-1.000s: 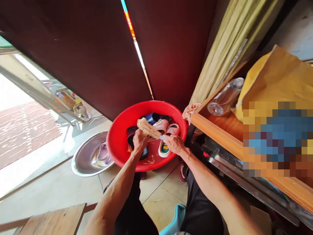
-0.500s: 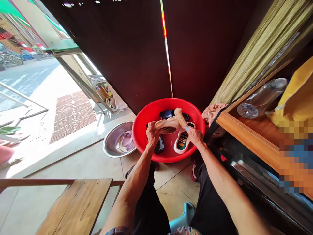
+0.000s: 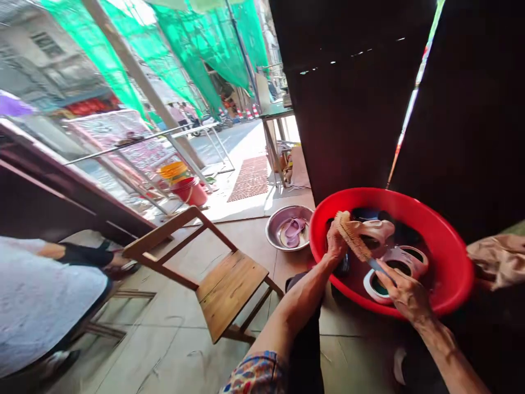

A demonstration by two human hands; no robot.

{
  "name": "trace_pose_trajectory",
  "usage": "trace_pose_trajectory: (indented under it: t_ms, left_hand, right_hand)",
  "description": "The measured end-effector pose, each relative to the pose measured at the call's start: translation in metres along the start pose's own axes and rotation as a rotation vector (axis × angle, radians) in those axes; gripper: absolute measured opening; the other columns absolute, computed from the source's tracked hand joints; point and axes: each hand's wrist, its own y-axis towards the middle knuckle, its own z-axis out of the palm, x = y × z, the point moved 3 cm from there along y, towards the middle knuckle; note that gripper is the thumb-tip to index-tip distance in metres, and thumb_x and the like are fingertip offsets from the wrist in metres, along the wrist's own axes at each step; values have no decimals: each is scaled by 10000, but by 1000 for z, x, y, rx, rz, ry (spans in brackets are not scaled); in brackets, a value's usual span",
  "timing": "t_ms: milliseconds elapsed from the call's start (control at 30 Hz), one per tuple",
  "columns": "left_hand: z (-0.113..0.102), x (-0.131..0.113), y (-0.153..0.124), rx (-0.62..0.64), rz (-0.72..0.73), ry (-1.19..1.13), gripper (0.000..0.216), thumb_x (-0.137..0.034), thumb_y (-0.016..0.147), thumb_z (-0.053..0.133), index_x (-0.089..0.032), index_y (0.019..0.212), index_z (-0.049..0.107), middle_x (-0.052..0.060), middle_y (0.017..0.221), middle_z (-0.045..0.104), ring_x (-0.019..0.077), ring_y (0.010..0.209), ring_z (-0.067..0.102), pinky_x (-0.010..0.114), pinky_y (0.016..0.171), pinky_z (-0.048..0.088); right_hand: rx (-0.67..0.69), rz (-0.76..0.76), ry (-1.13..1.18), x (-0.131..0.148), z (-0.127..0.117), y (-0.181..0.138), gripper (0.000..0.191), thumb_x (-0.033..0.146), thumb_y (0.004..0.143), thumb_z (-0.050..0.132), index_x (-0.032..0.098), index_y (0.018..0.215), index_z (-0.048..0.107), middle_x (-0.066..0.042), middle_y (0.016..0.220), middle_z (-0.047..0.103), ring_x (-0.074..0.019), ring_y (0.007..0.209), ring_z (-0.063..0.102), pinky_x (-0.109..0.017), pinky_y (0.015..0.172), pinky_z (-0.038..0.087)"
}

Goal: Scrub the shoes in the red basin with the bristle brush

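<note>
A red plastic tub [image 3: 453,257] stands in front of me with several shoes inside. My left hand [image 3: 337,243], at the tub's left side, is closed around one end of a pale pink slip-on shoe [image 3: 380,231]. A scrubbing brush [image 3: 353,239] with tan bristles and a grey-blue handle is in my right hand [image 3: 410,295], its fingers wrapped round the handle. The brush head lies across the near end of the held shoe, by my left hand. Below sits a pale clog [image 3: 416,261] with a green insole. A dark blue shoe [image 3: 365,214] lies behind, partly hidden.
A metal basin [image 3: 274,236] holding a lilac slipper [image 3: 293,232] stands left of the tub. Further left are a wooden chair [image 3: 232,287] and a seated person [image 3: 45,306]. Behind the tub rises a dark panel [image 3: 361,126]. Buckets [image 3: 191,191] stand outside.
The view has swung to the left, bringing in the chair, the seated person and the street. The brush head has moved from the shoe's far end towards my left hand.
</note>
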Motion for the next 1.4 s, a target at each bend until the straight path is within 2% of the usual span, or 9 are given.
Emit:
trace_pose_trajectory:
  t_ms: [200, 300, 367, 467, 600, 833, 967, 1067, 1400]
  left_hand:
    - [-4, 11, 0, -55, -116, 29, 321, -298, 817, 830, -231, 1103, 700, 64, 1115, 736, 269, 1066, 673, 405, 1010, 526]
    - [-4, 16, -1, -63, -253, -86, 398, -272, 735, 871, -236, 1093, 701, 36, 1069, 742, 252, 1028, 674, 374, 974, 523]
    - [-3, 17, -1, -55, -349, -206, 475, -238, 685, 876, -235, 1130, 711, 27, 1047, 748, 243, 999, 679, 364, 955, 526]
    - [-2, 14, 1, -69, -460, -409, 587, -224, 650, 868, -206, 1220, 725, 44, 1054, 758, 240, 986, 691, 366, 954, 535]
    - [0, 13, 5, -48, -499, -508, 599, -252, 644, 866, -167, 1228, 765, 88, 1100, 784, 267, 1040, 711, 401, 1011, 543]
    - [-4, 7, 7, -32, -365, -433, 609, -328, 681, 867, -213, 1273, 785, 78, 1155, 790, 289, 1110, 720, 414, 1022, 556]
    - [-10, 9, 8, -82, -363, -471, 563, -368, 692, 836, -185, 1220, 775, 85, 1138, 782, 280, 1088, 712, 401, 1005, 546]
    - [-14, 11, 10, -113, -394, -478, 503, -423, 690, 833, -172, 1122, 781, 89, 1094, 777, 269, 1056, 702, 388, 985, 540]
    - [-13, 11, 2, -109, -669, -534, 363, -378, 789, 885, -174, 1078, 803, 87, 1003, 781, 270, 1028, 719, 355, 899, 592]
  right_hand:
    - [15, 362, -103, -101, 1, 9, 577, 645, 991, 472, 307, 1220, 880, -144, 816, 815, -294, 514, 647, -398, 460, 437]
    - [54, 500, -148, -127, -10, 19, 593, 644, 967, 465, 299, 1187, 894, -170, 739, 785, -291, 450, 581, -425, 473, 427]
    - [-3, 514, -165, -115, -17, 21, 603, 633, 969, 463, 285, 1228, 882, -182, 820, 812, -300, 516, 634, -429, 519, 464]
    - [-117, 367, -123, -66, -21, 18, 599, 565, 1009, 457, 237, 1347, 827, -170, 1084, 845, -307, 797, 764, -395, 665, 557]
    - [-60, 202, -107, -17, -11, 18, 527, 447, 1052, 455, 229, 1381, 806, -146, 1222, 828, -274, 983, 781, -341, 775, 584]
    - [-74, 514, -141, -51, -33, 28, 487, 463, 1050, 515, 248, 1364, 819, -147, 1067, 854, -295, 921, 791, -352, 762, 584]
    - [-36, 448, -13, -56, -35, 30, 484, 459, 1038, 532, 265, 1388, 803, -116, 1266, 827, -304, 1104, 790, -368, 908, 608]
    - [-19, 521, -49, -58, -36, 31, 485, 462, 1039, 533, 262, 1391, 800, -116, 1205, 842, -319, 1065, 798, -391, 902, 614]
    - [-61, 371, -54, -46, -36, 41, 470, 430, 1082, 521, 243, 1438, 766, -121, 1275, 824, -268, 1114, 777, -332, 931, 588]
